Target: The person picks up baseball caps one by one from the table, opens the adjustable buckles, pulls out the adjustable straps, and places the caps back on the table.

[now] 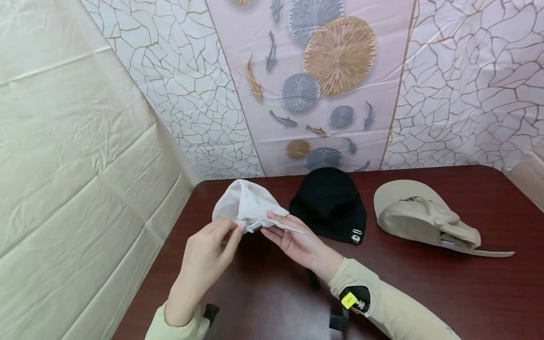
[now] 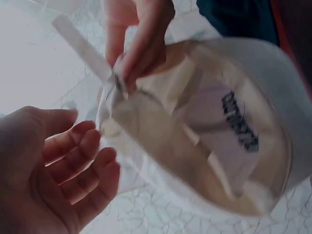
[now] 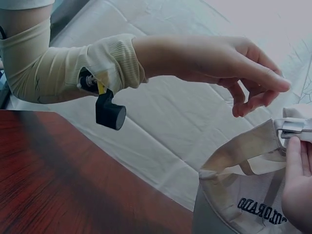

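A white baseball cap [image 1: 255, 200] is held up over the table, crown toward the back. My right hand [image 1: 301, 245] supports it from the right side and pinches its back strap by the metal buckle [image 3: 292, 126]. The loose strap end [image 2: 80, 46] sticks out past the buckle in the left wrist view. Dark lettering [image 2: 239, 122] shows through the cap's opening. Close to the strap, my left hand [image 1: 208, 257] has loosely bent fingers, and the right wrist view shows it a little apart from the cap.
A black cap [image 1: 327, 203] with a small metal clasp lies behind my right hand on the dark red table [image 1: 272, 302]. To its right lies a beige cap [image 1: 425, 217]. Patterned cloth [image 1: 204, 94] hangs behind the table, and pale cloth [image 1: 85, 189] slopes along the left.
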{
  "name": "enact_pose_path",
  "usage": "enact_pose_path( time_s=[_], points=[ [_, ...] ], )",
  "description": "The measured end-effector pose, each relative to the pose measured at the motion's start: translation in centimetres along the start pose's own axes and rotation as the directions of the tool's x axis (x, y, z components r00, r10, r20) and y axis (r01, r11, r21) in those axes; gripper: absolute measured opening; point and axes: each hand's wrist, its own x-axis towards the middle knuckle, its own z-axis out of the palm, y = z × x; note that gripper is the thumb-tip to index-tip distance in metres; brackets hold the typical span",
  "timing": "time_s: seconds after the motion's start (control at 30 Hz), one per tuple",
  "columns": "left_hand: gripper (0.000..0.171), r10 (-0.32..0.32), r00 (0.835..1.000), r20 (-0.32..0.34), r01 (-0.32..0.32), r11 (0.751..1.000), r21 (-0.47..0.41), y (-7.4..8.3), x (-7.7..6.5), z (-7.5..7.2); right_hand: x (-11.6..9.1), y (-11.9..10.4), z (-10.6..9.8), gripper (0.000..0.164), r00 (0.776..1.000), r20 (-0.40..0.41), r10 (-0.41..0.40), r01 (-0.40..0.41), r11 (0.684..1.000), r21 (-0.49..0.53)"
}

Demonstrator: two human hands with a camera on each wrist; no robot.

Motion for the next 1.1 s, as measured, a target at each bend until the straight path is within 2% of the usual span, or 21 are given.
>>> enact_pose_path(
  time_s=[0.13, 0.2, 0.33, 0.43, 0.57, 0.9, 1.1],
  points=[
    [0.02, 0.029, 1.0, -0.009, -0.029, 0.999, 0.044, 0.6, 0.0, 1.2, 0.0, 0.2, -0.1, 0.021, 1.0, 0.017, -0.008, 0.008, 1.0, 0.003],
    [0.025, 0.016, 1.0, 0.01, -0.016, 0.998, 0.057, 0.8, -0.1, 1.7, 0.0, 0.4, -0.2, 0.021, 0.999, 0.03, -0.01, 0.01, 1.0, 0.0],
    [0.032, -0.071, 0.994, 0.084, 0.064, 0.995, 0.08, 0.9, -0.1, 2.5, 0.0, 0.7, -0.3, 0.016, 1.0, 0.024, -0.002, 0.002, 1.0, -0.014],
    [0.033, -0.152, 0.978, 0.142, 0.139, 0.986, 0.093, 1.0, -0.1, 2.7, 0.0, 0.8, -0.3, 0.018, 1.0, 0.001, 0.009, -0.009, 0.999, -0.045],
    [0.033, -0.196, 0.962, 0.188, 0.18, 0.979, 0.101, 1.1, 0.0, 3.0, -0.1, 1.0, -0.4, 0.018, 1.0, -0.015, 0.006, -0.007, 0.998, -0.066],
    [0.03, -0.202, 0.958, 0.202, 0.185, 0.978, 0.099, 1.3, 0.1, 3.4, -0.1, 1.0, -0.6, 0.018, 1.0, -0.023, -0.008, 0.006, 0.996, -0.086],
    [0.027, -0.175, 0.968, 0.182, 0.159, 0.982, 0.097, 1.3, -0.3, 3.4, -0.2, 1.1, -0.7, 0.016, 1.0, -0.007, 0.014, -0.014, 0.996, -0.085]
  ],
)
